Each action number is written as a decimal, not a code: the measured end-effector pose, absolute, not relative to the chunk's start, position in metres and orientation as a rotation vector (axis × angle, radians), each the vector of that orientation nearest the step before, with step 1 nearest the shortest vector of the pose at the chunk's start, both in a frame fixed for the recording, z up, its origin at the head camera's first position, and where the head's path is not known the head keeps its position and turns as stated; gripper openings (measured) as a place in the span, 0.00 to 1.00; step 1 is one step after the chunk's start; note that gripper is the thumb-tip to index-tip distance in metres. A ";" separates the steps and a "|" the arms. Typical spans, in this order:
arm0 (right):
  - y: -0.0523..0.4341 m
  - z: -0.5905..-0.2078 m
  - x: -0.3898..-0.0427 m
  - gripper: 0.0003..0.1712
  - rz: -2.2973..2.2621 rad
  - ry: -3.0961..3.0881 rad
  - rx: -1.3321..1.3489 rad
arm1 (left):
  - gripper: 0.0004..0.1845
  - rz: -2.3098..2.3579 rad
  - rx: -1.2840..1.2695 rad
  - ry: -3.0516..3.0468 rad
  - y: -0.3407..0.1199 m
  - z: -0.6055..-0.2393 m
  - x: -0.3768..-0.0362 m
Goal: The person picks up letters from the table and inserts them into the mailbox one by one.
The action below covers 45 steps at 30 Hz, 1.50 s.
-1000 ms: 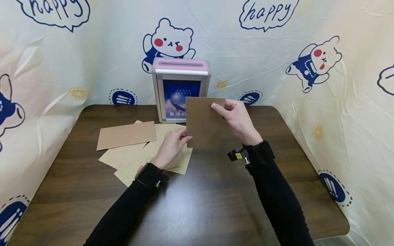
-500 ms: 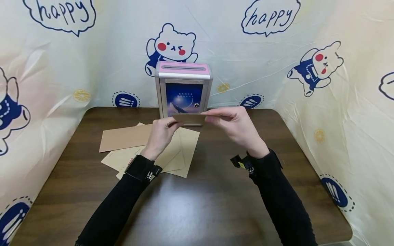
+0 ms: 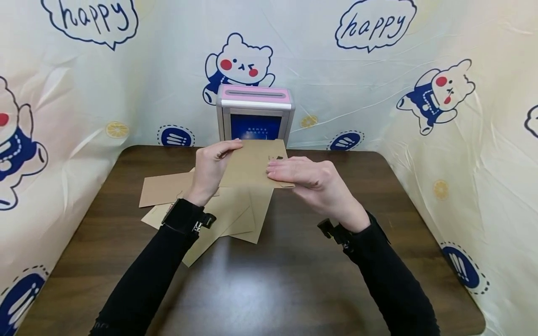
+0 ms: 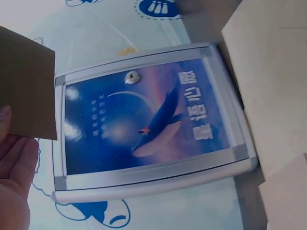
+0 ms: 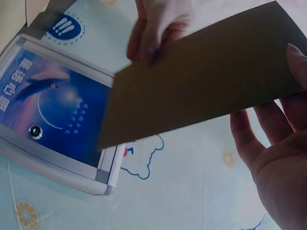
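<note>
I hold one brown envelope (image 3: 252, 163) in both hands, tilted nearly flat just in front of a silver box (image 3: 255, 114) with a pink slotted top (image 3: 254, 94). My left hand (image 3: 212, 163) pinches the envelope's left far corner. My right hand (image 3: 294, 170) grips its right near edge, fingers lying on top. In the right wrist view the envelope (image 5: 206, 76) spans the frame, with the right hand (image 5: 273, 158) under it and the left hand (image 5: 158, 24) at its far corner. The left wrist view shows the box's blue front panel (image 4: 144, 124) and the envelope's corner (image 4: 26, 86).
Several more kraft envelopes (image 3: 168, 189) lie spread on the dark wooden table (image 3: 294, 280), left of centre under my left arm. The box stands at the table's back edge against a printed cloth backdrop (image 3: 378, 70) that wraps both sides.
The envelope, upright a second ago, has been turned flat and lifted closer to the box. My left hand moved to its far left corner, and my right hand now lies over its right edge.
</note>
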State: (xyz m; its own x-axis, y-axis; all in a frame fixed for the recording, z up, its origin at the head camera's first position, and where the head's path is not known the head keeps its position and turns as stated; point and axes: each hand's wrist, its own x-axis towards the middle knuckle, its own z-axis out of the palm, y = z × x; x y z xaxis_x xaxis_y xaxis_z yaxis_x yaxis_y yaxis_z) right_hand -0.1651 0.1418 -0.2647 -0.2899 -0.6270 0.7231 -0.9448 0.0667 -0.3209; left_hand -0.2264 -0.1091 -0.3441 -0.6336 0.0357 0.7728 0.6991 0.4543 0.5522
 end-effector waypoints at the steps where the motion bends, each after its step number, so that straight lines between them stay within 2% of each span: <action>1: 0.142 -0.265 -0.165 0.19 1.085 -1.950 1.570 | 0.10 -1.200 -0.607 -1.995 -0.109 -0.342 -0.227; 5: 0.142 -0.263 -0.166 0.21 1.099 -1.908 1.576 | 0.09 -1.182 -0.600 -2.005 -0.110 -0.334 -0.232; 10: 0.139 -0.255 -0.171 0.18 1.118 -1.884 1.564 | 0.09 -1.140 -0.594 -2.017 -0.114 -0.319 -0.236; 20: 0.143 -0.215 -0.189 0.19 1.178 -1.933 1.446 | 0.09 -1.132 -0.638 -2.091 -0.114 -0.274 -0.252; 32: 0.133 -0.160 -0.243 0.10 1.244 -2.035 1.359 | 0.11 -1.055 -0.568 -2.211 -0.123 -0.231 -0.286; 39: 0.127 -0.132 -0.277 0.11 1.217 -2.187 1.286 | 0.11 -1.064 -0.489 -2.276 -0.123 -0.223 -0.307; 45: 0.119 -0.125 -0.302 0.12 1.272 -2.304 1.163 | 0.12 -1.121 -0.403 -2.331 -0.126 -0.227 -0.321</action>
State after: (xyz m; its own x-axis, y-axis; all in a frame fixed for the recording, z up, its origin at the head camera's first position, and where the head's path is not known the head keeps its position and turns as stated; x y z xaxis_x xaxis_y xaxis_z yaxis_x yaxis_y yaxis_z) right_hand -0.3023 0.1188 -0.1251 -0.6442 -0.5206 0.5604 -0.7516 0.2949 -0.5900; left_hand -0.3209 -0.1263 -0.2265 -0.8215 0.0414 0.5687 0.4701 0.6137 0.6343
